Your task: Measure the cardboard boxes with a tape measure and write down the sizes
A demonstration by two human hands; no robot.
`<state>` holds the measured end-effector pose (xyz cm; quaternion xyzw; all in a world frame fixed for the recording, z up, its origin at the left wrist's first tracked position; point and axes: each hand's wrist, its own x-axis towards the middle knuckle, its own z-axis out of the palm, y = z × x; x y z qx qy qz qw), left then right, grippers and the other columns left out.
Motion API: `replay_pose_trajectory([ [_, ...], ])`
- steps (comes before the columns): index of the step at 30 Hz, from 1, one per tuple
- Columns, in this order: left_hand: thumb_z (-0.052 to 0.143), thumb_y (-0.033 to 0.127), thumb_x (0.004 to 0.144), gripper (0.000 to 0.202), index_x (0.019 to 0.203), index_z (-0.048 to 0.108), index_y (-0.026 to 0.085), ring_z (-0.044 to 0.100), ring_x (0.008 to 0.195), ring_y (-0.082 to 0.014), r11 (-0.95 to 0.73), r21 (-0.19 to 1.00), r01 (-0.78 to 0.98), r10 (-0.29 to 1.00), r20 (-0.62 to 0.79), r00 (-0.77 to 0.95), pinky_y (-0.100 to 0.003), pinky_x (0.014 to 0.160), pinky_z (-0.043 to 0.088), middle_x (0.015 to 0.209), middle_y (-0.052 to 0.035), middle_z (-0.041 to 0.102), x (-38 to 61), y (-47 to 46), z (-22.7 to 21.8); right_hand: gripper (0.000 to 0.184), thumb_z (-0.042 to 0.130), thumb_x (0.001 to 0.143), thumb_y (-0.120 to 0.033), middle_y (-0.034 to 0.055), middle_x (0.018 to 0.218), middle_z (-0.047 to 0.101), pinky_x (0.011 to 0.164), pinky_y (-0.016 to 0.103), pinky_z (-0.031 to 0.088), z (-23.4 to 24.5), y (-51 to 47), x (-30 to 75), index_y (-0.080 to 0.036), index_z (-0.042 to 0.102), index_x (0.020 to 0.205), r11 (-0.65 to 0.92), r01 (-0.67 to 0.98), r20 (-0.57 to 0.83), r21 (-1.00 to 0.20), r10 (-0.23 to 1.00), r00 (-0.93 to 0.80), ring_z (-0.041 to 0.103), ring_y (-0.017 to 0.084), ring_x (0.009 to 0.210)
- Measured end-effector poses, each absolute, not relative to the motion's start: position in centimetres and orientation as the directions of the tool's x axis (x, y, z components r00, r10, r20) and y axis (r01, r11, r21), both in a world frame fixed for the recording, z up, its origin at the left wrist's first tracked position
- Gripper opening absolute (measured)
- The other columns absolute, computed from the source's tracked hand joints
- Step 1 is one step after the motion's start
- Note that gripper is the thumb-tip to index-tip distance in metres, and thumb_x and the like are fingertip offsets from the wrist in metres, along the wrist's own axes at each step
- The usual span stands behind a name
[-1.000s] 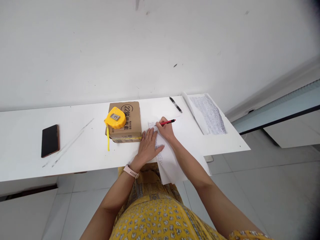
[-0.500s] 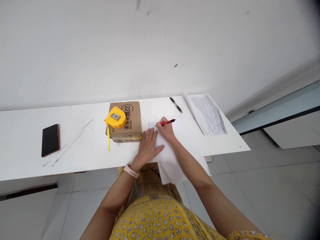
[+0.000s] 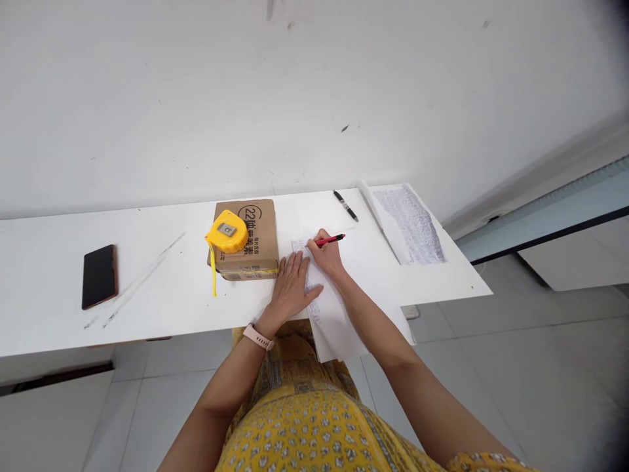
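My right hand (image 3: 325, 252) is closed around a red pen (image 3: 330, 240), its tip down near the top left of a white sheet of paper (image 3: 363, 275). Rows of handwriting run along the sheet's left side, partly covered by my hands. Flat on the paper's left edge lies my left hand (image 3: 292, 288), fingers stretched out and thumb apart, holding nothing. Its fingertips are beside a brown cardboard box (image 3: 265, 229). On top of that box rests a yellow tape measure (image 3: 230, 231), with a bit of its yellow tape hanging over the left side.
A black phone (image 3: 99, 276) lies on the left of the white table (image 3: 157, 295). Behind the paper is a black pen (image 3: 346, 206). Further right lie handwritten sheets (image 3: 410, 223). The table's back edge meets a white wall (image 3: 221, 98); the paper overhangs the front edge.
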<state>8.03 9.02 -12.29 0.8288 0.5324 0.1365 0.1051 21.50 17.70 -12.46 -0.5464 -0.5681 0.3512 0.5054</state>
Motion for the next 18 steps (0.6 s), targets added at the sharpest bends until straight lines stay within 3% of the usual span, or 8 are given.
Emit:
replay_pose_trajectory([
  [13, 0.054, 0.055, 0.094, 0.074, 0.150, 0.037, 0.009, 0.024, 0.154, -0.0348, -0.417, 0.335, 0.845, 0.909, 0.122, 0.400, -0.056, 0.125, 0.019, 0.163, -0.0226, 0.030, 7.9, 9.1, -12.5, 0.024, 0.055, 0.076, -0.024, -0.0062, 0.060, 0.037, 0.057, 0.028, 0.032, -12.3, 17.7, 21.5, -0.025, 0.033, 0.065, 0.168, 0.287, 0.225, -0.943, 0.958, 0.176, 0.037, 0.013, 0.058],
  [16, 0.055, 0.053, 0.094, 0.073, 0.150, 0.038, 0.009, 0.024, 0.153, -0.0351, -0.421, 0.334, 0.844, 0.907, 0.133, 0.399, -0.056, 0.124, 0.021, 0.163, -0.0227, 0.030, 7.7, 9.3, -12.7, 0.017, 0.054, 0.085, -0.031, -0.0033, 0.070, 0.047, 0.064, 0.030, 0.037, -11.8, 17.5, 22.0, -0.025, 0.041, 0.076, 0.219, 0.281, 0.288, -0.935, 0.928, 0.235, 0.044, 0.015, 0.066],
  [18, 0.055, 0.052, 0.094, 0.072, 0.149, 0.038, 0.010, 0.025, 0.153, -0.0352, -0.424, 0.333, 0.842, 0.906, 0.141, 0.400, -0.057, 0.124, 0.022, 0.163, -0.0228, 0.030, 7.8, 9.4, -12.8, 0.011, 0.051, 0.091, -0.033, 0.0017, 0.081, 0.056, 0.071, 0.032, 0.040, -11.3, 17.3, 23.4, -0.024, 0.048, 0.086, 0.292, 0.373, 0.376, -0.881, 0.910, 0.176, 0.050, 0.018, 0.076],
])
